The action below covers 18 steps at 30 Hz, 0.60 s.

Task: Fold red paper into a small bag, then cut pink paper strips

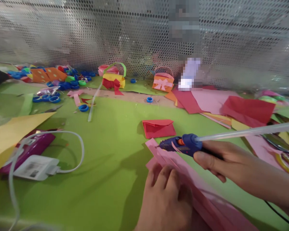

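Observation:
My right hand [219, 163] is wrapped round a dark blue hot glue gun [180, 144] with a long clear glue stick [250, 131] poking out of its back. The gun's nozzle points left, right at the end of a folded pink paper strip [167, 156]. With curled fingers, my left hand [165, 195] grips the pink paper on the green table; its thumb is mostly hidden. Just beyond the nozzle lies a small folded red paper pouch [159, 129].
At left are a white charger [36, 167] with its cable, a purple power strip [31, 149] and yellow paper [16, 131]. Paper handbags, one yellow [113, 81] and one orange [163, 81], stand before a perforated metal panel [135, 35]. Red paper [249, 110] and scissors [287, 162] lie right.

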Tool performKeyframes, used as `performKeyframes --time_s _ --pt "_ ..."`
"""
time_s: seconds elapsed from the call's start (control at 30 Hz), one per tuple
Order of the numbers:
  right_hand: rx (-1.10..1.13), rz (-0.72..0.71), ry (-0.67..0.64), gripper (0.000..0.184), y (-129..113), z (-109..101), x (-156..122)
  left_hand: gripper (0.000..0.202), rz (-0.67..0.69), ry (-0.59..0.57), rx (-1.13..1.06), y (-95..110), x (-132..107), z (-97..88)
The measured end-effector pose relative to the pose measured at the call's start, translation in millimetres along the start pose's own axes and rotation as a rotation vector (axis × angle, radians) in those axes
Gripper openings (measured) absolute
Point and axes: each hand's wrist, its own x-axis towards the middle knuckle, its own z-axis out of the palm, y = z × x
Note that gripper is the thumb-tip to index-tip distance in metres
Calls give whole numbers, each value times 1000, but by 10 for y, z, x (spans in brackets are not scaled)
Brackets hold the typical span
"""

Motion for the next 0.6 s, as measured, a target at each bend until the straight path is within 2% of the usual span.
performKeyframes --time_s 0.07,0.23,0.4,0.6 --pt "26 -25 -17 42 7 9 51 16 -11 -22 1 2 7 -18" --pt "78 -66 -57 38 -38 16 160 16 80 -52 53 -1 -14 -36" --pt "106 -92 -70 37 -62 20 220 17 60 -32 16 -6 -25 -16" --pt "91 5 -48 39 -73 -5 80 13 -31 -92 -28 -11 1 -24"
